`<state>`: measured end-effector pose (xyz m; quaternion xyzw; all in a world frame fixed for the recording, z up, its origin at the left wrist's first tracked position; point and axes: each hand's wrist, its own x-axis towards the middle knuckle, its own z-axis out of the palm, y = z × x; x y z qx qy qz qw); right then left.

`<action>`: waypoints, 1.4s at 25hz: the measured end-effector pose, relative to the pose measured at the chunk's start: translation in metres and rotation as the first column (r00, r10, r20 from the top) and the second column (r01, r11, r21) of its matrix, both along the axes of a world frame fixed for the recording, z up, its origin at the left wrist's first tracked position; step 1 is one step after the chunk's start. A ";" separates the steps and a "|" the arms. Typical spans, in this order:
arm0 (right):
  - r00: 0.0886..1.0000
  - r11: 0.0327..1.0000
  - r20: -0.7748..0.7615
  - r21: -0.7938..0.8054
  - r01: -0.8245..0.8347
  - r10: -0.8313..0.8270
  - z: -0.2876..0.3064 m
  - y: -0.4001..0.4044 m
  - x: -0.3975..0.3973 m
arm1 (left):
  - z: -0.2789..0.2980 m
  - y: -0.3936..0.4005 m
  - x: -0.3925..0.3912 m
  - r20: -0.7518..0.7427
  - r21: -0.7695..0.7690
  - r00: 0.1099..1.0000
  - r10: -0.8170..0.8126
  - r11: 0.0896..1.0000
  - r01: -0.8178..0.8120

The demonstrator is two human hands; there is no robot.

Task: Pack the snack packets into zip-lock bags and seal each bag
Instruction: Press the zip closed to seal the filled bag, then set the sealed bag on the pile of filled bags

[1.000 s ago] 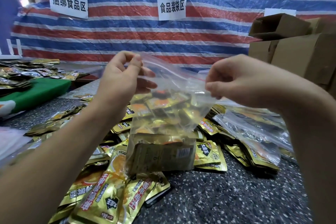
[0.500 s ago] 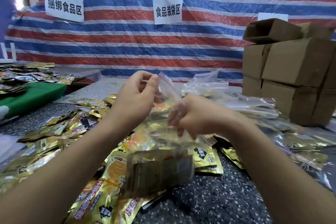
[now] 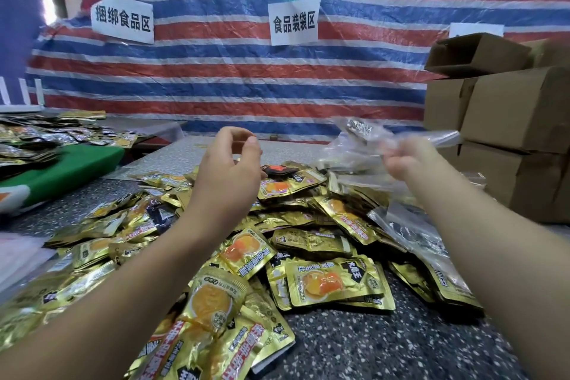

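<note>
My right hand point(image 3: 401, 160) is blurred, fingers curled round a clear plastic zip-lock bag with packets inside point(image 3: 367, 139), held up at the right above the pile. How tight the grip is I cannot tell. My left hand point(image 3: 229, 163) hangs over the heap, fingers loosely curved toward the thumb, holding nothing.

Loose gold foil snack packets with an orange picture point(image 3: 333, 281) lie heaped on the dark speckled tabletop point(image 3: 385, 348), between my forearms. More clear bags point(image 3: 410, 231) lie at right beside the brown cardboard boxes point(image 3: 509, 120).

Handling, my guess: packets are light, slick and crinkly and slide off each other, so I'd pinch at the flat sealed edge. The bag is limp and slippery, best held at the stiffer zip strip.

Writing: white paper signs on the striped tarp read 捆绑食品区 point(image 3: 122, 19) and 食品装袋区 point(image 3: 294, 23). Packet print is too small or upside down to read surely.
</note>
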<state>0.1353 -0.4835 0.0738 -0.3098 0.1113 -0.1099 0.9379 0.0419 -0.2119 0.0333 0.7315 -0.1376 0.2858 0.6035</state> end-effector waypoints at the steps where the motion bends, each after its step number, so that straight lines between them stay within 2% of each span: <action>1: 0.998 0.997 -0.063 -0.073 -0.009 0.004 -0.011 -0.004 0.004 | -0.001 -0.001 0.000 -0.010 0.014 1.000 -0.013 1.000 0.013; 4: 0.981 0.980 -0.194 -0.193 -0.057 0.019 -0.035 -0.013 0.010 | -0.003 -0.005 -0.002 -0.031 0.049 0.998 -0.047 0.998 0.049; 6: 0.978 0.973 -0.205 -0.220 -0.075 0.029 -0.037 -0.014 0.009 | -0.004 -0.006 -0.003 -0.032 0.070 0.998 -0.052 0.996 0.054; 13: 0.983 0.944 -0.164 -0.302 -0.135 0.088 -0.032 -0.002 -0.003 | -0.005 -0.007 -0.001 -0.046 0.134 0.998 -0.035 0.990 0.041; 18: 0.991 0.827 -0.122 -0.551 -0.116 0.058 -0.038 0.017 -0.019 | -0.008 -0.009 -0.001 -0.057 0.176 0.998 -0.028 0.984 0.037; 21: 0.996 0.761 -0.087 -0.645 -0.071 0.019 -0.044 0.027 -0.034 | -0.008 -0.008 -0.002 -0.024 0.214 1.000 -0.004 0.977 0.009; 25: 0.999 0.774 -0.045 -0.631 -0.051 0.029 -0.047 0.040 -0.060 | -0.002 -0.010 -0.016 0.040 0.274 0.999 -0.007 0.962 -0.005; 28: 0.997 0.776 -0.012 -0.627 -0.065 0.074 -0.048 0.053 -0.082 | 0.001 -0.017 -0.033 -0.035 0.260 0.995 -0.098 0.960 0.104; 30: 0.996 0.742 0.009 -0.668 -0.061 0.090 -0.050 0.060 -0.098 | -0.002 -0.019 -0.044 -0.052 0.310 0.995 -0.090 0.945 0.102; 35: 0.996 0.625 0.019 -0.779 -0.042 0.090 -0.066 0.067 -0.134 | -0.022 -0.005 -0.065 0.013 0.403 0.997 -0.078 0.913 0.066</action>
